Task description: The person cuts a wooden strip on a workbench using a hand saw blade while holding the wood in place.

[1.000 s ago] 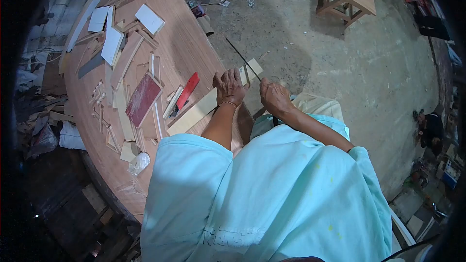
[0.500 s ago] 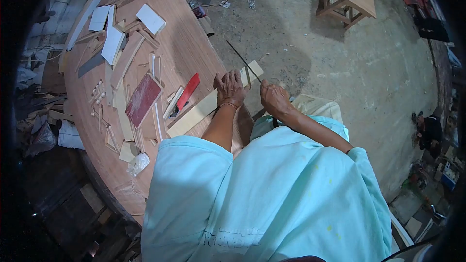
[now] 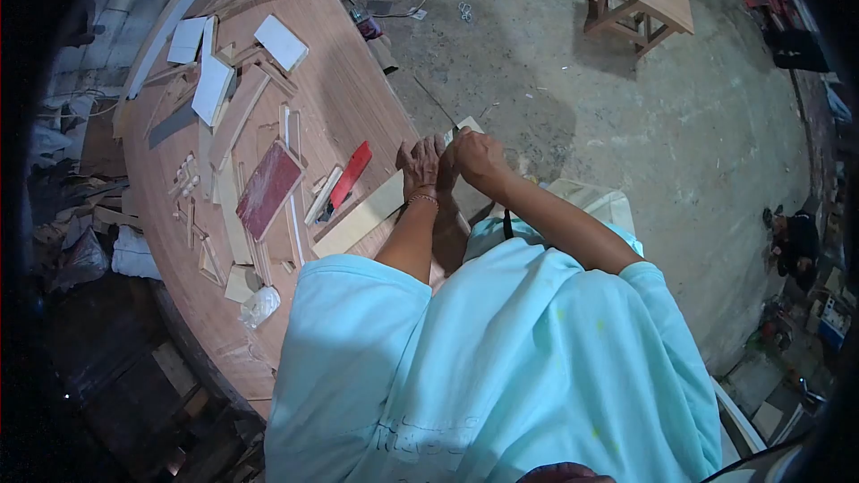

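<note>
A long pale board [image 3: 358, 225] lies along the near edge of the wooden table [image 3: 353, 80], its far end jutting beyond the edge. My left hand [image 3: 420, 170] grips it from above near the edge, fingers bent over it. Close beside, my right hand [image 3: 479, 159] is closed round the near end of a thin dark blade-like tool [image 3: 433, 98], which points away over the floor and crosses the board's far end. The hand hides the grip and most of the crossing. A red tool [image 3: 351, 175] and narrow wood strips lie left of the board.
A dark red block [image 3: 269, 190], white-faced pieces [image 3: 282, 42], strips and a clear plastic bag [image 3: 259, 306] lie on the table. A wooden stool [image 3: 640, 4] stands on the floor at the upper right. A person [image 3: 795, 237] is at the far right.
My right hand has moved left and slightly up, close to my left hand, and now covers much of the board's far end. Less of the thin tool shows. My left hand keeps its hold.
</note>
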`<state>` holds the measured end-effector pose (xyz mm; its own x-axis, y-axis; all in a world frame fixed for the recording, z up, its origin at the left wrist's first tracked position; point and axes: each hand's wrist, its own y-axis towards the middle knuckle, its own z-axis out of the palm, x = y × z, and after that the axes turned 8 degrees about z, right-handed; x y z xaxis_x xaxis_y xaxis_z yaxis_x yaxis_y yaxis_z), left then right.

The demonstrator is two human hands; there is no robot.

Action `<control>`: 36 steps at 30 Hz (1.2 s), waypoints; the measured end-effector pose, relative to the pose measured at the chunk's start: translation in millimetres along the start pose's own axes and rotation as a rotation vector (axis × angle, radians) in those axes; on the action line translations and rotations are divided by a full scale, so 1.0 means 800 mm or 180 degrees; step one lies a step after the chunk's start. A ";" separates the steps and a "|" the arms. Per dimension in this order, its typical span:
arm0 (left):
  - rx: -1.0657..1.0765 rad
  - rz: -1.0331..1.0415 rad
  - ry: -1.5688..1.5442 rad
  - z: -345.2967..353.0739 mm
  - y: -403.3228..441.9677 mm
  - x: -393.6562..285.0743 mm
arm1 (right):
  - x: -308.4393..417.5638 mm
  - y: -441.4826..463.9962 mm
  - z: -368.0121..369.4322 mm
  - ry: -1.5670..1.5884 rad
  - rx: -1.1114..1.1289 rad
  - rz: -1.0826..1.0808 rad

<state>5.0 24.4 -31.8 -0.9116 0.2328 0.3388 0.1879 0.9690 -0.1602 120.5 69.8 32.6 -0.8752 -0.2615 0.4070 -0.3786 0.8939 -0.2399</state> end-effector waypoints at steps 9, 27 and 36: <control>-0.0209 -0.0219 -0.1152 -0.028 0.004 -0.001 | 0.003 -0.037 -0.045 0.0214 0.0576 0.0691; -0.0393 0.0078 0.0045 0.018 0.002 -0.003 | 0.006 -0.006 -0.026 0.0002 0.0816 0.0533; -0.0637 -0.0016 -0.0864 0.008 0.003 0.000 | 0.013 0.015 -0.029 0.0240 0.0795 0.0608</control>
<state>3.1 26.5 -38.1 -0.9717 0.2237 0.0756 0.2269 0.9733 0.0352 113.6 86.5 54.4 -0.9163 -0.0614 0.3957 -0.2799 0.8049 -0.5233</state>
